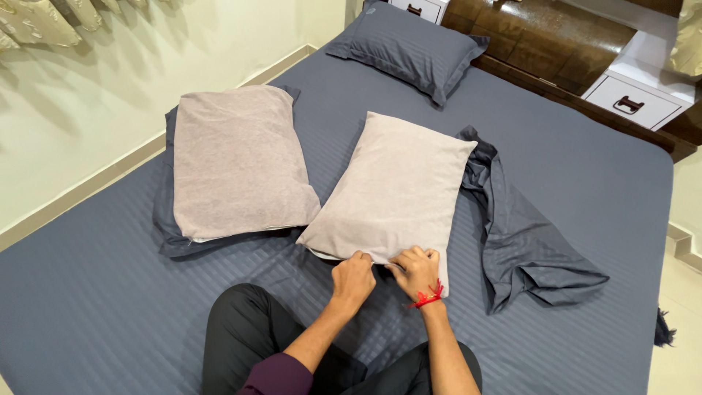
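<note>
A beige pillow (398,186) lies in the middle of the blue-grey striped bed sheet (585,168). My left hand (352,279) and my right hand (417,269) both pinch its near edge, side by side, fingers closed on the fabric. A red thread is tied around my right wrist. A crumpled blue-grey pillowcase (523,241) lies just right of this pillow. A second beige pillow (238,161) rests at the left on top of another blue-grey pillowcase (167,219). My knees in dark trousers (241,329) are on the bed below the hands.
A covered blue-grey pillow (409,44) sits at the head of the bed by a dark wooden headboard (541,36). A white bedside drawer (632,102) stands at the top right. Pale floor (80,110) runs along the left bed edge.
</note>
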